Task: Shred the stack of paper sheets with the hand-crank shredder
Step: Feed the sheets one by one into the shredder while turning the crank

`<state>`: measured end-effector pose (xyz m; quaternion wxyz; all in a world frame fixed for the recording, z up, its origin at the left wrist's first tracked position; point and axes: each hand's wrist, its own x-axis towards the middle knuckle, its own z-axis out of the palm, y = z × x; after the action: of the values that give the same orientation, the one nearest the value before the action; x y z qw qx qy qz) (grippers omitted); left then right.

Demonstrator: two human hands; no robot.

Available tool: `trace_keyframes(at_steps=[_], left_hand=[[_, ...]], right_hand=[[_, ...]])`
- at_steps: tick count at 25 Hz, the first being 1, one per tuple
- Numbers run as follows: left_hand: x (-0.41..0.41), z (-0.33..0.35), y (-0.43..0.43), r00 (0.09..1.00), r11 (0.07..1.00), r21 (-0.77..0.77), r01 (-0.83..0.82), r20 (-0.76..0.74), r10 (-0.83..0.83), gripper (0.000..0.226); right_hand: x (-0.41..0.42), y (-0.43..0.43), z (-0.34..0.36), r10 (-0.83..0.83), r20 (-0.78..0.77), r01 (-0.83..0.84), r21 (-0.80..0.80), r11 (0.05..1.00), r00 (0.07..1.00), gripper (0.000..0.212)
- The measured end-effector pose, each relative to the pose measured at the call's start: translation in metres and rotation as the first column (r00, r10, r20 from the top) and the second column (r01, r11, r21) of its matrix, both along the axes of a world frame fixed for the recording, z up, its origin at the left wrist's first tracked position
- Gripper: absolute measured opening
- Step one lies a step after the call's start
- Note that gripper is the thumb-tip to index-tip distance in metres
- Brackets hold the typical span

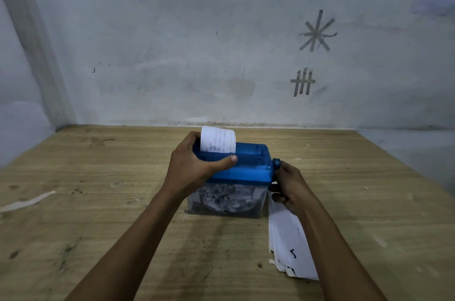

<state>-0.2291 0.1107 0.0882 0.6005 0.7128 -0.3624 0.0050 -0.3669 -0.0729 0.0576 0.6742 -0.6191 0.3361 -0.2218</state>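
Observation:
A small shredder with a blue top [248, 165] and a clear bin [229, 199] full of paper shreds stands mid-table. A printed paper sheet [218, 140] sticks up out of its slot, curling backward. My left hand [194, 165] grips the blue top from the left, thumb across its front. My right hand [289, 185] holds the crank [276, 164] on the shredder's right side. The stack of white paper sheets [288, 239] lies on the table to the right, partly under my right forearm.
The wooden table [98, 214] runs to a grey wall at the back and walls on both sides. A white paper scrap [27, 202] lies at the left edge. Tape marks [317, 31] are stuck on the wall.

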Motion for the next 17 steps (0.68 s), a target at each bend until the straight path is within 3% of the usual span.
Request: trace_keyframes(at_steps=[4, 6, 10, 14, 16, 17], left_hand=[[-0.003, 0.001, -0.002, 0.998, 0.997, 0.048, -0.052, 0.044, 0.05, 0.06], [-0.002, 0.001, -0.003, 0.997, 0.996, 0.064, -0.055, 0.05, 0.052, 0.06], [0.0, 0.002, -0.003, 0.994, 0.993, 0.097, -0.068, 0.097, 0.058, 0.06], [0.003, 0.0, -0.002, 0.99, 0.989, 0.138, -0.048, 0.136, 0.029, 0.057], [0.003, 0.0, -0.002, 0.993, 0.988, 0.152, -0.007, 0.116, -0.01, 0.062], [0.003, 0.0, -0.002, 0.994, 0.988, 0.152, 0.017, 0.105, -0.033, 0.066]], right_hand=[[-0.029, 0.03, -0.008, -0.088, -0.198, 0.029, -0.287, 0.957, 0.976, 0.032], [-0.048, 0.043, -0.001, -0.145, -0.223, 0.035, -0.434, 0.9, 0.964, 0.043], [-0.057, 0.06, 0.044, -0.247, -0.18, 0.046, -0.715, 0.697, 0.952, 0.062], [-0.036, 0.048, 0.069, -0.349, 0.049, 0.242, -0.809, 0.536, 0.936, 0.039], [-0.018, 0.029, 0.076, -0.348, 0.065, 0.228, -0.864, 0.45, 0.935, 0.057], [-0.007, 0.017, 0.079, -0.329, 0.039, 0.195, -0.868, 0.457, 0.943, 0.065]])
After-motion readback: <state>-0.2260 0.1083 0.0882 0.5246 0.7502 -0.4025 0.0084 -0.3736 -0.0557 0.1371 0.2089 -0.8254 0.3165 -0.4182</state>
